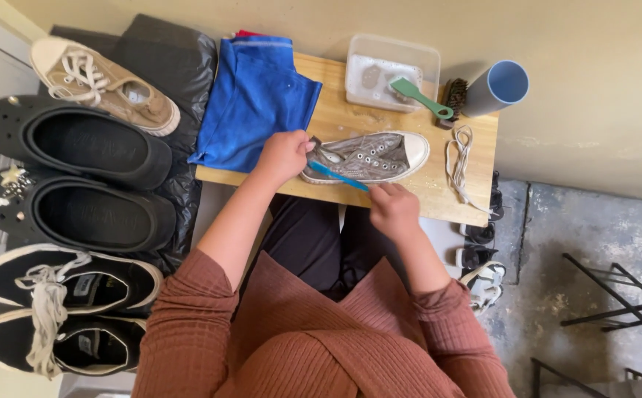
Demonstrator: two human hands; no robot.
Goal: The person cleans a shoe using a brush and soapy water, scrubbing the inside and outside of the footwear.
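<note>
Head view, looking down on a small wooden desk (pixel 409 195) set against a beige wall.

Grey low-top sneaker (pixel 369 157), laces removed, lies on its side near the middle of the desk, white toe cap toward the right. Left hand (pixel 284 156) rests on the heel end, fingers closed around the heel and pinning the shoe to the desk. Right hand (pixel 393 208) sits at the near edge of the desk, fingers closed around the handle of a blue toothbrush (pixel 338 176); the brush runs diagonally up-left across the sneaker's side, head end touching the canvas.

Folded blue cloth (pixel 254 99) covers the left part of the desk, just beside the left hand. At the back: clear plastic tub (pixel 391 71) of cloudy water with a green-handled brush (pixel 422 97) resting across its rim; a dark bristle brush (pixel 453 96) beside it; a light blue cup (pixel 499 86) tipped on its side at the far right corner. Loose white shoelaces (pixel 459 158) lie to the right of the sneaker.

Left of the desk, on black plastic sheeting (pixel 173 66): one beige sneaker (pixel 103 85), a pair of black clogs (pixel 74 173), a pair of black sneakers with white laces (pixel 63 309)
</note>
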